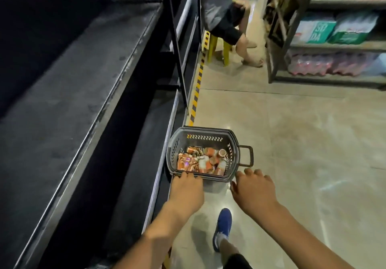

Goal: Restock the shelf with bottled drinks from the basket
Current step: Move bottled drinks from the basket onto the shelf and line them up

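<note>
Our left hand (187,187) seems to grip basket (208,138) near rim; right hand (253,187) spread, empty, beside near-right corner. Bottles (200,162) just ahead, left hand nearer.

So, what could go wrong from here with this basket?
The left hand alone seems to grip the basket rim, while the right hand hovers open: a one-sided lift may tip it and spill the loosely piled bottles. The blue shoe stands close behind; a dropped bottle could hit it.
</note>
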`<state>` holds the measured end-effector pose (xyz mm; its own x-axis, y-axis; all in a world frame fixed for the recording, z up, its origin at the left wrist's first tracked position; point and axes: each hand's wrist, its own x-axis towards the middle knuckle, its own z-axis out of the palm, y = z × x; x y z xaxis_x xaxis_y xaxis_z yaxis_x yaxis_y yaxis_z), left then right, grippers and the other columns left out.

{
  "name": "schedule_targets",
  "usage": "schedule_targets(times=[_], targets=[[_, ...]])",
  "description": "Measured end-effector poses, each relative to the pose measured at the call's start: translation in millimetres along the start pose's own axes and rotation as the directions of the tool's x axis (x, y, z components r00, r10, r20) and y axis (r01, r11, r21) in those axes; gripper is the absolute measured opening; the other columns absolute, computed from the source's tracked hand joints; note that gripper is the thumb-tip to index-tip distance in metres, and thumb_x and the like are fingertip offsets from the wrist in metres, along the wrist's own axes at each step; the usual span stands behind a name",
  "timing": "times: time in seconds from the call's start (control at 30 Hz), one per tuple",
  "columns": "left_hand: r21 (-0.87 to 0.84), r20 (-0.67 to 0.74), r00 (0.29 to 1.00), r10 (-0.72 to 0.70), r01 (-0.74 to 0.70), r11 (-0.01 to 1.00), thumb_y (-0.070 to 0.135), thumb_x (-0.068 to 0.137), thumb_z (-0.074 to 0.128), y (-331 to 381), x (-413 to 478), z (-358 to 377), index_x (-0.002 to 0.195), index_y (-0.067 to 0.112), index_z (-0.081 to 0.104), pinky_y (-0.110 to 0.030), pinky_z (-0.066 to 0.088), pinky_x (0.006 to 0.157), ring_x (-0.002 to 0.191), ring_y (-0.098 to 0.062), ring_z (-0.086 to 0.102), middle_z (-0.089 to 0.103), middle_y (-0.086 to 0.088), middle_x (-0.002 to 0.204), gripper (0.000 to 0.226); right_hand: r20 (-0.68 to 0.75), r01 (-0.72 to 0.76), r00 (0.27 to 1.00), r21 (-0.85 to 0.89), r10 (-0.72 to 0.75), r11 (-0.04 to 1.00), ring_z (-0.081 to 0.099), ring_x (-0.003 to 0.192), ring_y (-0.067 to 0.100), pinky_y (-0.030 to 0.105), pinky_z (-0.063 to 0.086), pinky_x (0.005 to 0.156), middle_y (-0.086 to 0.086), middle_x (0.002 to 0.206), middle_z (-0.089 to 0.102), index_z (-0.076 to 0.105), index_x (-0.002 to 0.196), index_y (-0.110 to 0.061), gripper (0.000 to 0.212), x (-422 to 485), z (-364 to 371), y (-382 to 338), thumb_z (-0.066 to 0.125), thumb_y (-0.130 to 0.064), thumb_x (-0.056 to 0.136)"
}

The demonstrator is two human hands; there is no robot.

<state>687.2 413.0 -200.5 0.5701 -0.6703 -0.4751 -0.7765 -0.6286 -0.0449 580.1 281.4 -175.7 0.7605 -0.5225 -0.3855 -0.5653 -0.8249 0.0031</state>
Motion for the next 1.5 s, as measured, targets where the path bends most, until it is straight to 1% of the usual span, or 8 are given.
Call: schedule_targets(times=[0.27, 0.53, 0.83, 1.07, 1.2, 1.37, 1.43, 1.5], targets=[[-0.095, 0.236, 0.971, -0.041, 0.065, 0.993, 0.023, 0.098, 0.042, -39, 179, 24, 0.123, 0.017, 0.058, -0.041, 0.040, 0.098, 0.123, -0.027, 0.048, 0.054, -0.006, 0.132, 0.030, 0.189, 0.012, 0.982, 0.039, -0.019, 0.999, 0.054, 0.117, 0.029, 0.040, 0.045, 0.091, 0.005, 0.126, 0.061, 0.058, 0.124, -0.021, 0.036, 173, 33, 14, 0.045, -0.038, 0.095], [-0.048, 0.390, 0.921, -0.002, 0.022, 0.999, 0.025, 0.097, 0.042, -91, 341, 153, 0.127, 0.018, 0.054, -0.039, 0.041, 0.096, 0.123, -0.026, 0.049, 0.056, -0.006, 0.131, 0.033, 0.392, -0.001, 0.920, 0.059, -0.022, 0.998, 0.056, 0.113, 0.026, 0.035, 0.045, 0.090, 0.004, 0.120, 0.063, 0.061, 0.117, -0.020, 0.030, 326, 164, -11, 0.049, -0.035, 0.094], [-0.128, 0.442, 0.893, -0.082, 0.154, 0.980, 0.030, 0.098, 0.047, -153, 520, 341, 0.118, 0.012, 0.058, -0.038, 0.051, 0.083, 0.105, -0.030, 0.062, 0.062, -0.011, 0.116, 0.030, 0.641, -0.462, 0.749, 0.324, 0.168, 0.825, 0.064, 0.106, 0.028, 0.035, 0.051, 0.088, 0.009, 0.117, 0.067, 0.060, 0.120, -0.015, 0.042, 481, 385, -24, 0.055, -0.045, 0.092], [-0.336, 0.501, 0.770, -0.396, 0.594, 0.731, 0.057, 0.085, 0.061, -170, 605, 479, 0.120, 0.006, 0.061, -0.034, 0.046, 0.076, 0.101, -0.033, 0.065, 0.067, -0.013, 0.111, 0.061, 0.705, -0.580, 0.701, 0.480, 0.104, 0.658, 0.059, 0.115, 0.031, 0.039, 0.048, 0.098, 0.012, 0.129, 0.060, 0.040, 0.137, -0.018, 0.055, 554, 529, -75, 0.059, -0.040, 0.090], [-0.490, 0.474, 0.689, -0.548, 0.724, 0.485, 0.048, 0.081, 0.073, -161, 636, 518, 0.131, 0.005, 0.043, -0.040, 0.046, 0.081, 0.115, -0.038, 0.058, 0.059, -0.018, 0.128, 0.072, 0.643, -0.660, 0.724, 0.539, 0.250, 0.524, 0.052, 0.121, 0.031, 0.044, 0.046, 0.099, 0.010, 0.134, 0.048, 0.024, 0.140, -0.020, 0.076, 574, 578, -109, 0.071, -0.042, 0.085], [-0.467, 0.364, 0.733, -0.575, 0.677, 0.568, 0.059, 0.080, 0.070, -165, 653, 528, 0.130, 0.013, 0.044, -0.029, 0.042, 0.063, 0.090, -0.028, 0.065, 0.064, -0.011, 0.120, 0.073, 0.532, -0.706, 0.707, 0.564, 0.465, 0.428, 0.056, 0.109, 0.031, 0.052, 0.050, 0.091, 0.012, 0.123, 0.052, 0.026, 0.129, -0.025, 0.077, 591, 608, -134, 0.075, -0.052, 0.076], [-0.498, 0.418, 0.707, -0.570, 0.703, 0.507, 0.056, 0.080, 0.073, -166, 649, 521, 0.128, 0.013, 0.050, -0.026, 0.035, 0.052, 0.078, -0.021, 0.062, 0.065, -0.009, 0.119, 0.068, 0.525, -0.690, 0.723, 0.590, 0.450, 0.420, 0.059, 0.105, 0.030, 0.047, 0.052, 0.088, 0.008, 0.118, 0.057, 0.031, 0.127, -0.027, 0.071, 592, 609, -127, 0.077, -0.047, 0.077], [-0.503, 0.467, 0.689, -0.554, 0.723, 0.474, 0.054, 0.075, 0.077, -162, 638, 507, 0.122, 0.012, 0.056, -0.028, 0.044, 0.062, 0.089, -0.024, 0.064, 0.066, -0.009, 0.118, 0.066, 0.583, -0.676, 0.737, 0.634, 0.343, 0.376, 0.060, 0.106, 0.027, 0.039, 0.050, 0.088, 0.003, 0.117, 0.060, 0.035, 0.133, -0.026, 0.072, 589, 598, -112, 0.078, -0.043, 0.077]])
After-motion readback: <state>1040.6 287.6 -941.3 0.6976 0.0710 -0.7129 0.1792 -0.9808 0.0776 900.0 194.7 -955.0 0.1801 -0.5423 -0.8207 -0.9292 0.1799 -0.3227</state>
